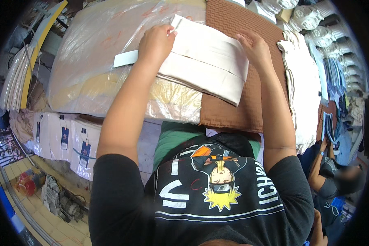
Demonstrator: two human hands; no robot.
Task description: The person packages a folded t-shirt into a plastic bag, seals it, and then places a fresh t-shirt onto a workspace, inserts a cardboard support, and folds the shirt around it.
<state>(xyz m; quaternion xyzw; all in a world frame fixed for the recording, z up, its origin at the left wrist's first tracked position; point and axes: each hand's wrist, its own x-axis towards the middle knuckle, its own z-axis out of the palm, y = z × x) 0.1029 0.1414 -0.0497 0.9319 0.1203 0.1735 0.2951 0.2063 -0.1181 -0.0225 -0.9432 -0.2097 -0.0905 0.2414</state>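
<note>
A cream folded garment [209, 49] lies flat in front of me, partly on the plastic-covered surface and partly on a brown textured cloth [225, 117]. My left hand [156, 44] is closed on its far left edge, thumb and fingers pinched together. At the far right corner, my right hand [255, 46] has its thumb and curled fingers on the fabric edge. A narrow pale strip of card [125, 59] sticks out to the left, behind my left wrist; its other end is hidden.
Clear plastic sheeting [86, 61] covers the table's left part. Stacked white garments [305, 82] line the right side, with folded jeans [335, 78] and wrapped bundles [307, 18] beyond. Tagged cream garments [53, 135] sit lower left, above a small motor [69, 207]. Another person [332, 172] is at right.
</note>
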